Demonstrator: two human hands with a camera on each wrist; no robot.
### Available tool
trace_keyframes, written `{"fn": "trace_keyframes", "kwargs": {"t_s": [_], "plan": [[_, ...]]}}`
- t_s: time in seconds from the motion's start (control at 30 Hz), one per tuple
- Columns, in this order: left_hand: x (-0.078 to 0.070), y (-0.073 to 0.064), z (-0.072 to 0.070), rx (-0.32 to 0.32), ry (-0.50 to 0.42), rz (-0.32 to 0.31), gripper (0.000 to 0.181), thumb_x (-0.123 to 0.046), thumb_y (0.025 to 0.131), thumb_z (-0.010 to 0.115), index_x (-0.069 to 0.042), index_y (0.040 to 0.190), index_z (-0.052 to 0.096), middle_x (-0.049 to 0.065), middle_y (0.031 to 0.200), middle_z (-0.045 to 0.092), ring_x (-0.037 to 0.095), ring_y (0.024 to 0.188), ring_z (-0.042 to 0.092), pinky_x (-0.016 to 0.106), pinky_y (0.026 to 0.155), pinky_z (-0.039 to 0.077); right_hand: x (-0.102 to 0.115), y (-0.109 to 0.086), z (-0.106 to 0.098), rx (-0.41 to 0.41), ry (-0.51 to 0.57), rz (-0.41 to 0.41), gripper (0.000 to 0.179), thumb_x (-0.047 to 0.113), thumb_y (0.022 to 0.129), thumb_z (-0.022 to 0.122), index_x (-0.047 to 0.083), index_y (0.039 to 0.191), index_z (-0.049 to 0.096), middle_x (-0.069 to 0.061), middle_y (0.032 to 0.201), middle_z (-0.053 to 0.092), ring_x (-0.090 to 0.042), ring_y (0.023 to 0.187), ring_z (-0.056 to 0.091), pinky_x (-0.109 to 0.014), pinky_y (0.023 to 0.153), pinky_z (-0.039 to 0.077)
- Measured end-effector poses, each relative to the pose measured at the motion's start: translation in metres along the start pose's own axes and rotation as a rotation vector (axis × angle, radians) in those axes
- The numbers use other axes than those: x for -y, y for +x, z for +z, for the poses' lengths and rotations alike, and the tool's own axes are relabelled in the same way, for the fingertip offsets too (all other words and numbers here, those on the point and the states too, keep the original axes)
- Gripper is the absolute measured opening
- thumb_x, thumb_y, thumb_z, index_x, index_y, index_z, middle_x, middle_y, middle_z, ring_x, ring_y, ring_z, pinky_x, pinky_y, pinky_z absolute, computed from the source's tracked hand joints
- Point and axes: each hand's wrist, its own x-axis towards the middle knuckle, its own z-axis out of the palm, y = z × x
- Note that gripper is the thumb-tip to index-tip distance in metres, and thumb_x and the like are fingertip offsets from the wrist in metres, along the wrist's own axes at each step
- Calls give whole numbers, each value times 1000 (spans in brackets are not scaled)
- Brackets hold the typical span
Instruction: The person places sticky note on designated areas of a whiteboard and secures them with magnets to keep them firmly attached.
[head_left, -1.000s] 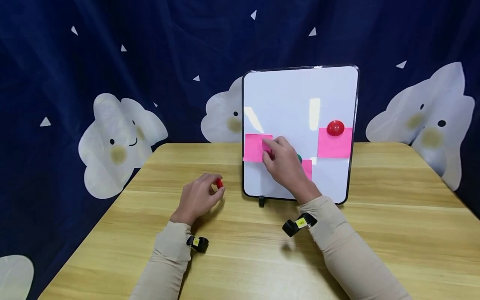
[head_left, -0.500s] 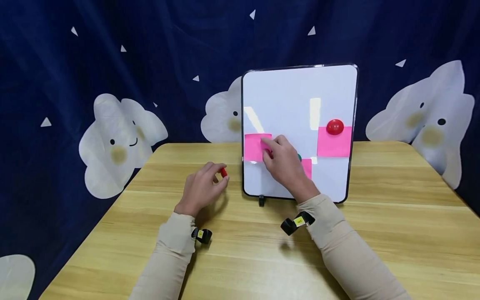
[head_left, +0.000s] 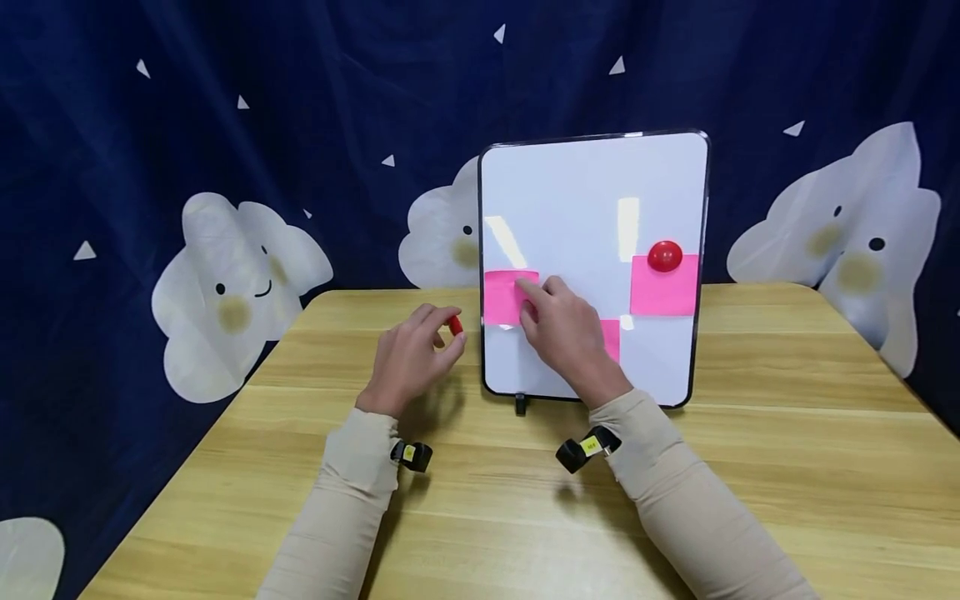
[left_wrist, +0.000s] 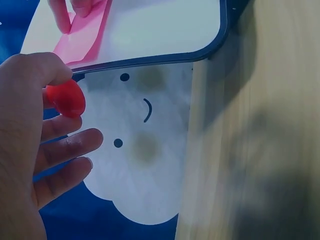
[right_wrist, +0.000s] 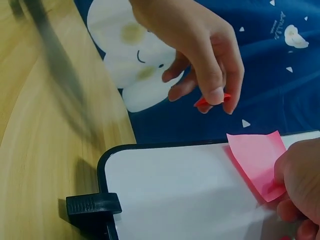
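Observation:
My left hand [head_left: 408, 358] pinches a red round magnet [left_wrist: 69, 98] between thumb and index finger, just left of a whiteboard [head_left: 585, 200]. Its other fingers are spread below the magnet in the left wrist view. The straight index finger of my right hand [head_left: 566, 333] presses a pink sticky note [head_left: 498, 300] on the board's left side, the thumb near the note's right edge. That note's edges curl off the board in the right wrist view. A second pink note [head_left: 612, 337] is partly hidden behind the right hand.
A third pink note [head_left: 663, 296] with a red round magnet [head_left: 665, 256] at its top is on the board's right side. The board stands upright on a black foot [head_left: 521, 405] on the wooden table [head_left: 787, 467]. Behind hangs a dark blue curtain [head_left: 360, 75] with clouds.
My left hand has moved up and toward the board with the red magnet. The right index finger has slid slightly left on the note. The green magnet's edge is now hidden behind the right hand.

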Motion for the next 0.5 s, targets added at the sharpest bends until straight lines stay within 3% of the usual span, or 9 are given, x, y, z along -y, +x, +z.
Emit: {"fn": "trace_keyframes", "kwargs": {"t_s": [0.5], "plan": [[-9,18,-3,-101,32,69,33,-32,93,63,-14,119,72,0,98,67,8,65,61,27,45,42,-2,1,2,-42,-120,-67,42,11,92,68,15,134,66,-7,71,54,-19,51,45,-31,47,40]]}}
